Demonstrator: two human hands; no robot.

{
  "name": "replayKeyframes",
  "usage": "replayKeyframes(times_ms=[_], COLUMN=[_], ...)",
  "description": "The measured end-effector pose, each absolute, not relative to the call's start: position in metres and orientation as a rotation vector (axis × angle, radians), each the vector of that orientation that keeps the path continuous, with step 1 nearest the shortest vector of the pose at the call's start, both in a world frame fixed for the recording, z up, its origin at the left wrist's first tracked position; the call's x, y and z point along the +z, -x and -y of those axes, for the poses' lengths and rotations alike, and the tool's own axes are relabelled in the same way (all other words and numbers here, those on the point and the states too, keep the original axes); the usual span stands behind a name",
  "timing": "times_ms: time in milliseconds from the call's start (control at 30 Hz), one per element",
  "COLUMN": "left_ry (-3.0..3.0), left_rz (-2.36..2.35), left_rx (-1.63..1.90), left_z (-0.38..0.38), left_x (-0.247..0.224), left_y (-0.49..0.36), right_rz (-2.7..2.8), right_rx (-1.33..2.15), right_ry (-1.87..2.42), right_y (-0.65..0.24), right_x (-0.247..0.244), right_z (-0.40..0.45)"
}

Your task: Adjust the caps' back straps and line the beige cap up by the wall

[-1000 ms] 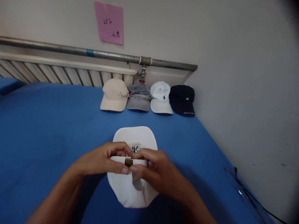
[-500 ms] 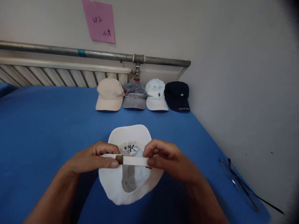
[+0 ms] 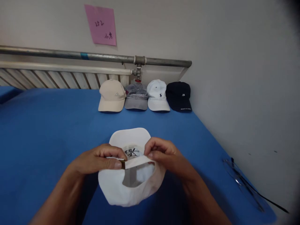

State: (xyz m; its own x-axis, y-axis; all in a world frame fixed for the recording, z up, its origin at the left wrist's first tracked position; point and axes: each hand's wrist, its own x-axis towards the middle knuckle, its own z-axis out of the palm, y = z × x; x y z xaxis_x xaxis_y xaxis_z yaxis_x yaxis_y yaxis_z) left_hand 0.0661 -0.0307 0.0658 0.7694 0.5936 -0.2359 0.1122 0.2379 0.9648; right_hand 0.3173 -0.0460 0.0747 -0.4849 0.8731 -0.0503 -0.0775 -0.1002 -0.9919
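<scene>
A white fabric baseball cap [image 3: 124,190] sits between a person's two bare hands, just above or on a blue-covered surface [image 3: 58,125]; whether it touches down cannot be told. The left hand [image 3: 100,158] has its grip clamped on the cap's back edge, thumb in front and fingers behind, right beside a small brass-coloured metal buckle [image 3: 123,164]. The right hand [image 3: 165,156] pinches the far end of the narrow white fabric strap [image 3: 138,161], which runs taut from the buckle and slopes slightly up toward that grip. Beneath the strap gapes the cap's arched back opening; beyond it show dark letters and the rounded brim, pointing away from the person.

Bare blue cover spreads wide to the left of the hands, with a narrower strip ahead of the brim. On the right, the surface's edge runs slantwise along a plain grey wall [image 3: 234,78], where wire-thin eyeglasses with dark temples [image 3: 248,185] lie near the edge, well apart from the right hand.

Across the back, side by side, stand a beige cap [image 3: 112,93], a faded grey cap [image 3: 136,101], a pale blue-white cap [image 3: 158,93] and a black cap [image 3: 179,95], brims forward. Behind them are a white ribbed radiator [image 3: 77,79], a grey metal pipe [image 3: 105,57] and a pink paper sheet [image 3: 100,25] with handwriting.
</scene>
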Motion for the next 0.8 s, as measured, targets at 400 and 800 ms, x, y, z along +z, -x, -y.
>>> replayKeyframes(times_ms=[400, 800], left_ry=[-1.031, -0.901], left_rz=[-0.681, -0.379], left_rx=[0.746, 1.192], left_z=[0.039, 0.040], left_x=[0.057, 0.061], left_y=[-0.049, -0.044], right_rz=[1.647, 2.004], right_rx=[1.549, 1.434], right_ry=[0.960, 0.878], right_y=[-0.339, -0.350], right_x=[0.075, 0.078], right_z=[0.038, 0.035])
